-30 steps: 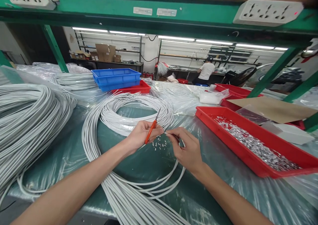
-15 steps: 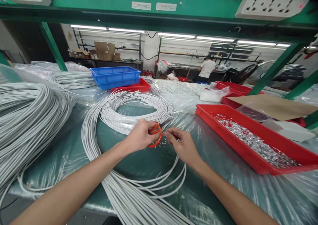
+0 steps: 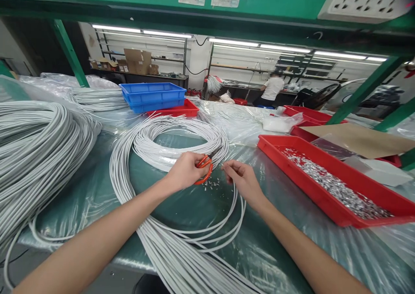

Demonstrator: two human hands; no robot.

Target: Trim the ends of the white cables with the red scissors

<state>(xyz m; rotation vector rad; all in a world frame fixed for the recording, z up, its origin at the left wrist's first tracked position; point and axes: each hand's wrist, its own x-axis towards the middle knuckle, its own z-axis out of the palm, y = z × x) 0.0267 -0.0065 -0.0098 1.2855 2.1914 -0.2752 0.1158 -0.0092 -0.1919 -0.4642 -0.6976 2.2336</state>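
My left hand [image 3: 184, 171] is closed around the orange handles of a pair of scissors [image 3: 209, 175], whose dark blades point up and right over the edge of a coil of pale grey cable [image 3: 152, 151]. Just right of the scissors, my right hand [image 3: 244, 180] pinches a cable [image 3: 234, 203] near its end; the tip is too small to make out clearly. Several loose cables curve up from the bundle [image 3: 191, 263] towards this hand. Small pale scraps [image 3: 212, 184] lie on the green table surface below the scissors.
At the right stands a red tray [image 3: 298, 179] of small shiny metal parts. A large cable coil [image 3: 42, 155] fills the left side. Behind are a blue tray [image 3: 152, 96] and a plastic bag [image 3: 280, 123]. A green beam [image 3: 129, 0] crosses overhead. A person [image 3: 272, 88] sits far back.
The view has shifted slightly. My right fingertips have moved a little away from the scissors, widening the gap. Both hands keep their hold.
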